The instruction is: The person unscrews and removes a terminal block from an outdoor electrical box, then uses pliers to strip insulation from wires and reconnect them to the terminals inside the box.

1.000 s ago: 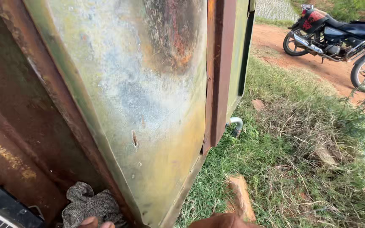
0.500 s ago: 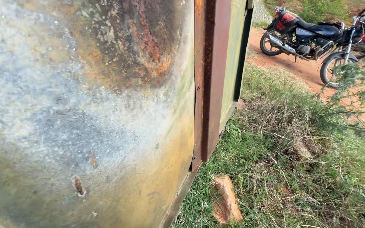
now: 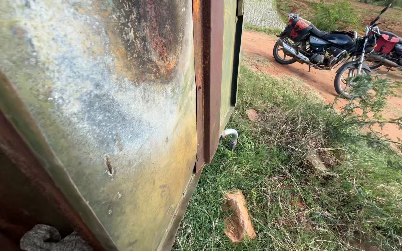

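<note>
Shifting rightward since the earlier frame: a grey cloth is coming back into sight at bottom left.
Both hands are lying out of frame, grip impossible to tell; cloth is resting below the rusty metal door, with a brick lying in grass and motorbikes standing beyond.

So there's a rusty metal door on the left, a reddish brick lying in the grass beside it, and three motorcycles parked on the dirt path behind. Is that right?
Not quite: the head view shows two motorcycles, not three. One stands farther back and another nearer the right edge, both on the dirt path. The rusty metal door on the left and the reddish brick in the grass are as you say.
</note>
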